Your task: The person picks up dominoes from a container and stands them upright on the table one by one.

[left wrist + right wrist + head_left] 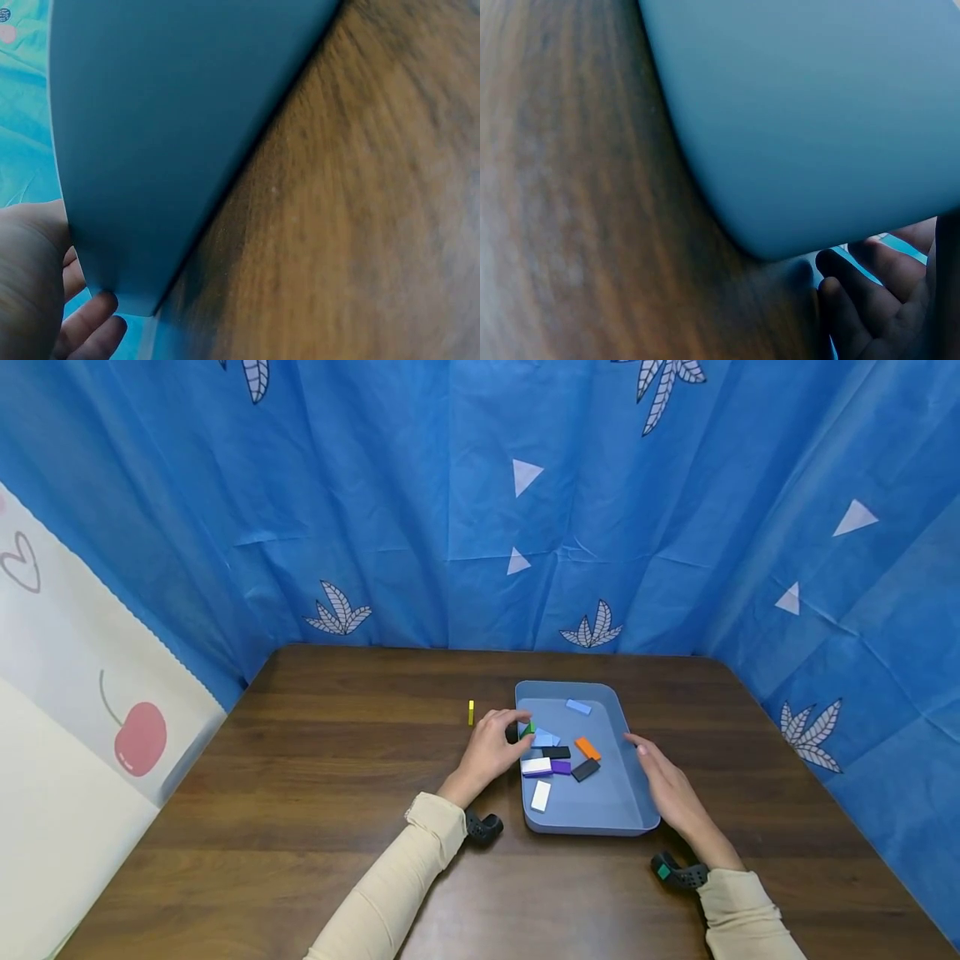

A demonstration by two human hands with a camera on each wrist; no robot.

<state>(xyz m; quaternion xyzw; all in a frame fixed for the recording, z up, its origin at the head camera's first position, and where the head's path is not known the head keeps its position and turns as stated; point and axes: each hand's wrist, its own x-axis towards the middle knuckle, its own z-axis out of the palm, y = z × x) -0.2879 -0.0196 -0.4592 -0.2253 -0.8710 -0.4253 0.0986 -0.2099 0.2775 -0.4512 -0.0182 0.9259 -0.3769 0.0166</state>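
Note:
A grey-blue tray holds several small domino-like blocks. My left hand reaches over its left rim, and the thumb and index finger pinch a green block, mostly hidden by the fingers. Outside the tray wall, other fingers of the left hand show in the left wrist view. At the tray's right side, my right hand rests along the rim with its fingers extended. Part of the right hand appears beside the tray's corner in the right wrist view.
Inside the tray lie light blue, orange, black, purple and white blocks. A yellow block stands on the brown wooden table, left of the tray. Blue curtains hang behind.

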